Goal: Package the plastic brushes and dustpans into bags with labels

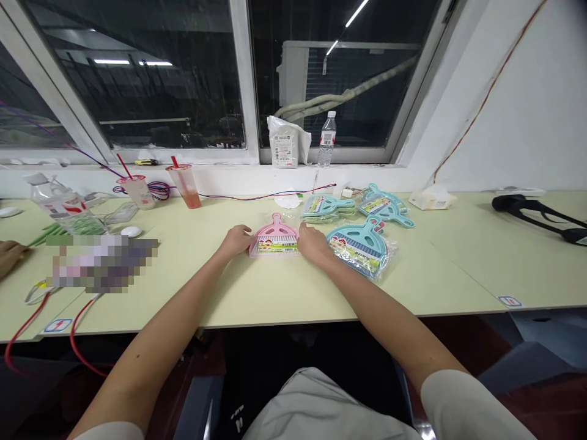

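A pink mini dustpan and brush set with a printed label lies on the pale table in front of me, handle pointing away. My left hand is closed on its left edge. At its right edge my right hand pinches the side, partly covering it. Close by on the right lies a light blue dustpan and brush set in clear plastic wrap. Behind are more blue sets: a wrapped stack and another pile farther right.
Bottled water and a white packet stand on the windowsill. Drink cups and a large bottle are at left. A tissue pack and black strapped object lie right. Another person's hand shows far left.
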A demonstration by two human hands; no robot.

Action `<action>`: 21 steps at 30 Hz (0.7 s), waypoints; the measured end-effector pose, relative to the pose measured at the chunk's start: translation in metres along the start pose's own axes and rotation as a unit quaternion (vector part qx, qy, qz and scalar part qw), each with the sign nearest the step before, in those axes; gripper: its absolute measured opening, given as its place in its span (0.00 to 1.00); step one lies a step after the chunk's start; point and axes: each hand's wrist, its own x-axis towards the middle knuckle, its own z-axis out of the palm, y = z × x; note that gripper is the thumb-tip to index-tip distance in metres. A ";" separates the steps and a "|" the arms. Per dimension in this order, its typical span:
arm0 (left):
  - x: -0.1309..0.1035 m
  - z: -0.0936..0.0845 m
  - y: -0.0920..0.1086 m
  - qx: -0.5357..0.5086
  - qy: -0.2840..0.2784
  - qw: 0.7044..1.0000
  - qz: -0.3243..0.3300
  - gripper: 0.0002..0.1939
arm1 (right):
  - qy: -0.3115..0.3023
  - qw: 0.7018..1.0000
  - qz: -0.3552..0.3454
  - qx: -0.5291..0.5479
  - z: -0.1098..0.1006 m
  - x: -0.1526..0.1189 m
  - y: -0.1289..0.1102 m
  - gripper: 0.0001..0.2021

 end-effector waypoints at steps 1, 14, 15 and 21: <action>0.000 0.000 0.001 0.003 0.004 1.000 0.005 0.27 | -0.001 1.000 -0.003 -0.002 0.000 -0.001 -0.001 0.17; -0.018 -0.004 0.019 -0.084 -0.042 0.996 -0.010 0.07 | 0.059 0.998 0.007 0.030 -0.004 -0.006 0.004 0.18; -0.018 -0.004 0.020 -0.090 -0.040 0.995 -0.017 0.08 | 0.059 0.998 0.006 0.033 -0.004 -0.006 0.004 0.18; -0.020 -0.012 0.019 -0.109 -0.094 0.990 -0.006 0.13 | 0.051 0.997 0.004 0.050 -0.007 -0.008 0.001 0.19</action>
